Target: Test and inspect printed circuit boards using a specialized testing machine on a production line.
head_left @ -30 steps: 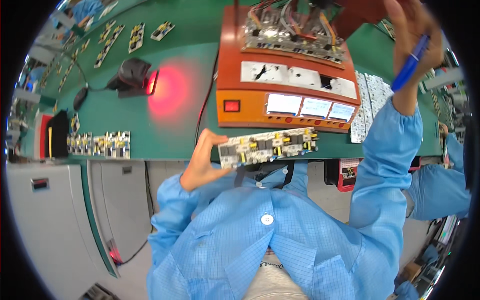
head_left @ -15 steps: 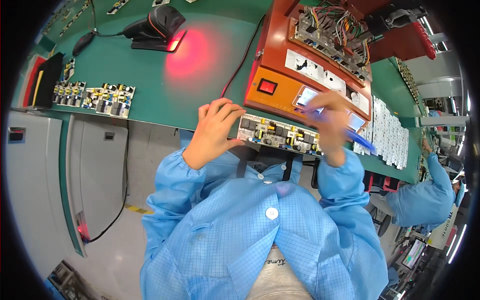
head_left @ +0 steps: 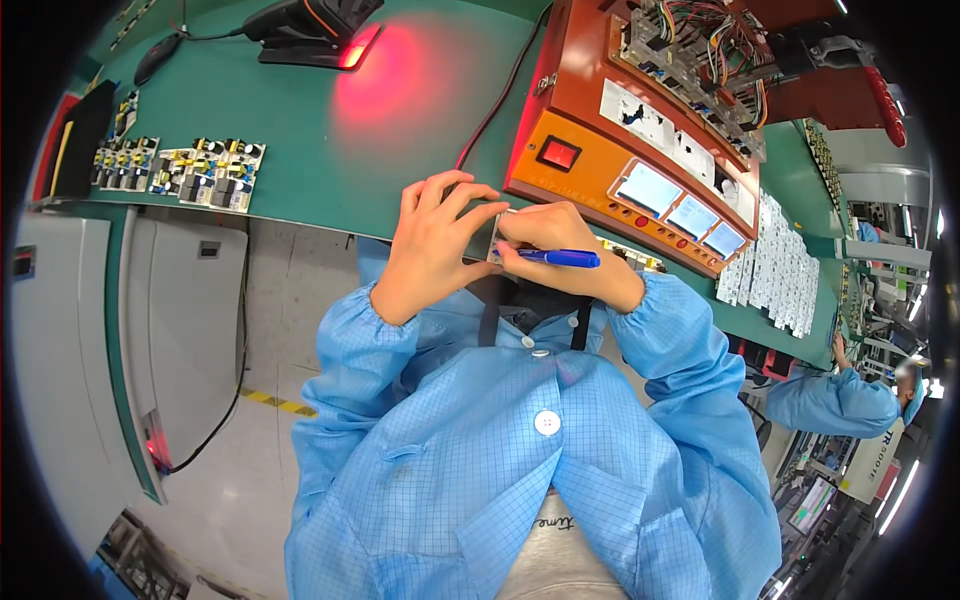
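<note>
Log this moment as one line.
left hand: holds board | right hand: blue pen on board | orange tester behind

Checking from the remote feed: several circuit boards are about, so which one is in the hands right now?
The circuit board held at the bench edge between left hand and right hand, which also holds a blue pen. The other boards lie untouched at the far left.

Three pale blue rectangular display screens (head_left: 687, 206) in a row on the orange tester front (head_left: 600, 170); white rectangular labels (head_left: 640, 105) above them.
</note>
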Available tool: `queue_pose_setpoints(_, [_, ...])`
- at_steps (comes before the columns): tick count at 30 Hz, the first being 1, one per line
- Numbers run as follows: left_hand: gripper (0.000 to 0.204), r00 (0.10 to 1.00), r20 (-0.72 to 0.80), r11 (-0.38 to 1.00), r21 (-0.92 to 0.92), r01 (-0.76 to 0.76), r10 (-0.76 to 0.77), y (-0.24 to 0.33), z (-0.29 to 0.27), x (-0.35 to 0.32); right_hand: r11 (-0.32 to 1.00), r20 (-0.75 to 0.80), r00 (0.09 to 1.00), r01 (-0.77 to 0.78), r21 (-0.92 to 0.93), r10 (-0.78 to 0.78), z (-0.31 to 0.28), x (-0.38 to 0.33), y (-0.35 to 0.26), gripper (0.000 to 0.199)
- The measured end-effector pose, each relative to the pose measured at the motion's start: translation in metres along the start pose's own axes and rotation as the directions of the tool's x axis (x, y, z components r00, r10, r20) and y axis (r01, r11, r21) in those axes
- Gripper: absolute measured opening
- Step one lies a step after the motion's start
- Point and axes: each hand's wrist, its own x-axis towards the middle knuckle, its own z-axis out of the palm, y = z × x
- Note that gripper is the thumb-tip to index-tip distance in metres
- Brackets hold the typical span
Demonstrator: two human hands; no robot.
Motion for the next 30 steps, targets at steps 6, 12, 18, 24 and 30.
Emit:
queue_pose_setpoints(6, [0.064, 0.998, 0.047, 0.999, -0.008, 0.045, -0.045, 0.004, -0.004, 0.001, 0.959, -0.183, 0.976, -0.065, 0.275, 0.119, -0.030, -0.031, -0.001, 0.022])
queue_pose_setpoints(12, [0.068, 0.996, 0.079, 0.998, 0.045, 0.034, -0.038, 0.007, -0.008, 0.004, 0.967, -0.109, 0.964, -0.232, 0.109, 0.244, -0.037, -0.067, 0.009, 0.026])
queue_pose_setpoints(18, [0.068, 0.992, 0.113, 0.997, 0.053, 0.050, -0.056, 0.010, -0.005, 0.006, 0.997, -0.126, 0.989, -0.074, -0.009, 0.072, -0.027, -0.064, 0.008, 0.026])
queue_pose_setpoints(24, [0.071, 0.983, 0.178, 0.998, 0.050, 0.042, -0.051, 0.016, -0.009, 0.011, 0.970, -0.202, 0.956, -0.181, 0.160, 0.211, -0.049, -0.098, 0.017, 0.026])
queue_pose_setpoints(30, [0.068, 0.973, 0.230, 0.997, 0.079, 0.000, -0.018, 0.020, -0.008, 0.013, 0.957, -0.253, 0.923, -0.282, 0.071, 0.291, -0.057, -0.133, 0.025, 0.027])
